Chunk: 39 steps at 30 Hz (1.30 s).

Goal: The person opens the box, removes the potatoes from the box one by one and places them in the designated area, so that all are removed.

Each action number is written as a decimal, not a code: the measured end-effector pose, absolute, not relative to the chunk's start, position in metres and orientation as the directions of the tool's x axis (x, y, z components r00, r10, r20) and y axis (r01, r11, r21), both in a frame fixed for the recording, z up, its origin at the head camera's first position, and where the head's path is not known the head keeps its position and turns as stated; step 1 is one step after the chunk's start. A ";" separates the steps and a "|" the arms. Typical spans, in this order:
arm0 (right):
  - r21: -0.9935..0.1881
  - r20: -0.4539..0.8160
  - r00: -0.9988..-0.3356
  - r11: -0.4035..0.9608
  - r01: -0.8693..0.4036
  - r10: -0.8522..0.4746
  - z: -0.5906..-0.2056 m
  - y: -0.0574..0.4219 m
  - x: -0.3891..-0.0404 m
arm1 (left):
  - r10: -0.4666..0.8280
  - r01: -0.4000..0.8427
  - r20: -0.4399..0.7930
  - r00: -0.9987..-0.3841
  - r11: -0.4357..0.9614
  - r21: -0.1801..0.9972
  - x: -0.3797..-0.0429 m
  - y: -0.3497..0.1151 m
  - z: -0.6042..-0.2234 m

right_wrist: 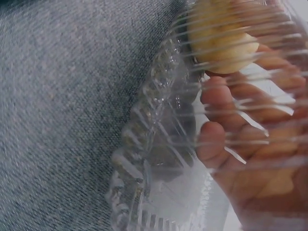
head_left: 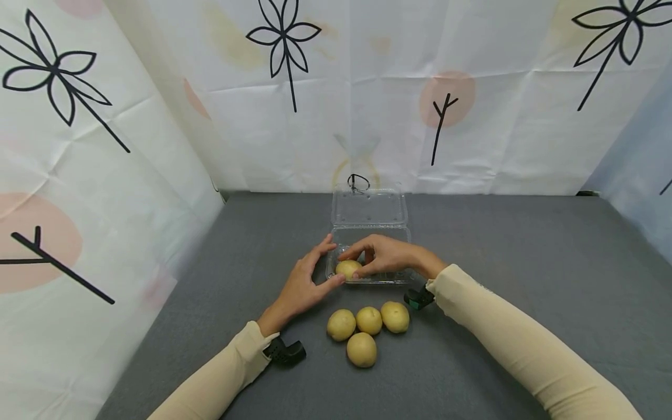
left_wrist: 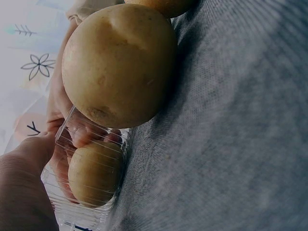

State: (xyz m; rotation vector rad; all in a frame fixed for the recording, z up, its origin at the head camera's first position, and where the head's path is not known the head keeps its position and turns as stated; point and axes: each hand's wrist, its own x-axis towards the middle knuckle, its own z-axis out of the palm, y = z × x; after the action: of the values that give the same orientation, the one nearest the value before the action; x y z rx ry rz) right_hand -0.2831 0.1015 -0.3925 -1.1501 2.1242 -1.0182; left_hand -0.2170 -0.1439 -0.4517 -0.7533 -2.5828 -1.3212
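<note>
In the head view a clear plastic clamshell container [head_left: 385,280] stands on the grey table with its lid [head_left: 370,208] tipped back. My right hand [head_left: 391,255] reaches inside it and pinches a yellow potato [head_left: 348,269] between thumb and fingers at the left end. The same potato [left_wrist: 96,173] shows through the ribbed wall in the left wrist view, low in the container. My left hand [head_left: 301,286] spreads its thumb and fingers around the container's left front corner. Through the clear plastic, the right wrist view shows the right fingers [right_wrist: 216,139] beside the potato [right_wrist: 221,43].
Several loose potatoes [head_left: 369,321] lie in a cluster on the grey table [head_left: 499,280], in front of the container and between the forearms. White cloth walls [head_left: 472,146] with printed flowers border the table at the back and sides.
</note>
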 end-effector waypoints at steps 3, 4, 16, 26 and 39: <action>-0.798 -0.076 -0.529 0.369 -0.476 -0.845 -0.393 0.102 -0.283 | 0.369 0.505 0.358 -0.858 0.480 0.718 -0.217 -0.144 -0.452; -0.796 -0.071 -0.536 0.371 -0.478 -0.841 -0.393 0.103 -0.283 | 0.369 0.508 0.361 -0.857 0.480 0.715 -0.217 -0.144 -0.452; -0.778 -0.069 -0.580 0.407 -0.478 -0.812 -0.393 0.100 -0.281 | 0.368 0.497 0.346 -0.863 0.491 0.715 -0.215 -0.145 -0.452; -0.768 -0.029 -0.580 0.390 -0.508 -0.814 -0.394 0.100 -0.282 | 0.367 0.495 0.344 -0.864 0.498 0.712 -0.217 -0.144 -0.452; -0.751 0.000 -0.576 0.381 -0.540 -0.817 -0.393 0.101 -0.281 | 0.369 0.504 0.353 -0.859 0.494 0.709 -0.217 -0.144 -0.453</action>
State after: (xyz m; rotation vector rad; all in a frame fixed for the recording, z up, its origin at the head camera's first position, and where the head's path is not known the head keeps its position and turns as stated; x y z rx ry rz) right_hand -0.2814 0.1006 -0.3929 -1.1788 2.2739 -1.0281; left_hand -0.2170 -0.1441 -0.4530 -0.7595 -2.5788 -1.3013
